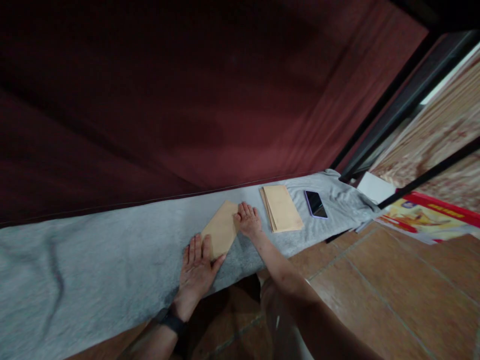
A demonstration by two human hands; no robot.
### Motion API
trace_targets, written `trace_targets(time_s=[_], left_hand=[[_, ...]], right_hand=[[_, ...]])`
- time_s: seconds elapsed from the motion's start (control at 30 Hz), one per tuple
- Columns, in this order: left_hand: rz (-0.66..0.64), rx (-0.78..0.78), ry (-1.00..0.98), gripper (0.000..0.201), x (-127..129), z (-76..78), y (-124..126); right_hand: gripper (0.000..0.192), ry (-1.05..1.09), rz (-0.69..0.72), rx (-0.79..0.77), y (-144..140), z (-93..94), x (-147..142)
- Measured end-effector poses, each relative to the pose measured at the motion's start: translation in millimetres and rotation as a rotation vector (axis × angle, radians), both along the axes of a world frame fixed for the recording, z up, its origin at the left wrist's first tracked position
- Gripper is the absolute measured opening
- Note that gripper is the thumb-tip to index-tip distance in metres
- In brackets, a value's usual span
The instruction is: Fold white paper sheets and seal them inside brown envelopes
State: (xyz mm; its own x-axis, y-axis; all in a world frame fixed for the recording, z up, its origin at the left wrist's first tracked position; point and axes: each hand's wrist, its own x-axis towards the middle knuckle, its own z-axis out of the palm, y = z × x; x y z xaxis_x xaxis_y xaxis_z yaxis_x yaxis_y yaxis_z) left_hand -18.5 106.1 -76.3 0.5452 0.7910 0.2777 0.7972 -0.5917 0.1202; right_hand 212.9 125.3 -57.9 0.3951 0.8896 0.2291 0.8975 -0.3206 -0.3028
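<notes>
A folded piece of brown kraft paper (222,227), angular and pointed at the top, lies on the grey cloth in front of me. My left hand (197,262) rests flat over its lower left edge, fingers stretched out and thumb along the bottom; a dark watch is on that wrist. At the paper's right edge, my right hand (249,220) presses down with its fingers laid forward and its thumb on the paper. Just right of that hand is a small stack of brown kraft envelopes or folded papers (283,207), slightly fanned.
A phone with a purple edge (315,204) lies right of the stack. The grey cloth (112,260) covers a long narrow bench against a dark red fabric wall (232,115). Black frame bars, a white item (376,188) and a red-yellow printed box (431,215) stand at the right, above floor tiles.
</notes>
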Motion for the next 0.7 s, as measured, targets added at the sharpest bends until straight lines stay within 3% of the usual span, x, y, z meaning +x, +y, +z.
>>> trace_targets(time_s=[0.1, 0.23, 0.43, 0.7], left_hand=[[-0.005, 0.024, 0.002, 0.076, -1.7, 4.6, 2.9], [-0.003, -0.05, -0.001, 0.055, -8.0, 13.4, 15.8], [0.093, -0.105, -0.069, 0.061, -12.0, 18.7, 37.8], [0.155, -0.529, -0.365, 0.05, -14.4, 31.8, 61.4]], right_hand=[[0.051, -0.021, 0.008, -0.013, -7.8, 6.4, -9.7], [0.051, -0.031, 0.17, -0.013, -21.4, 4.1, -31.5], [0.053, -0.028, 0.201, -0.036, -29.6, -0.6, -42.9], [0.051, 0.013, 0.209, -0.047, -27.7, 9.6, -39.5]])
